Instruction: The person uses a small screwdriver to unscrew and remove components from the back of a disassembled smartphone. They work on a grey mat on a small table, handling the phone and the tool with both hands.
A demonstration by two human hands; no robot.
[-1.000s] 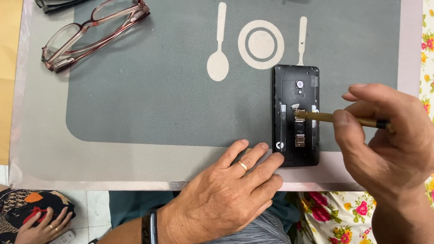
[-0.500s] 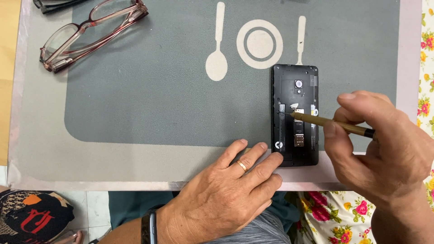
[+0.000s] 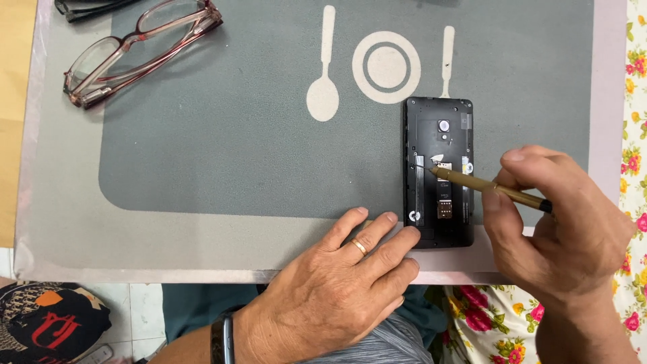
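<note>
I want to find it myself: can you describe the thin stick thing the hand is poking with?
Look at the grey placemat with its pale spoon-and-plate picture. Below that picture lies a black phone with its back cover off. The slim brass-coloured tool slants across it, held by the right hand; it is the only golden thing there.

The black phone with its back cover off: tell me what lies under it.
The phone lies flat on a grey placemat, partly covering the printed knife symbol. The left hand steadies its lower corner; the right hand points a gold tool into it. The mat surface directly beneath is hidden.
</note>
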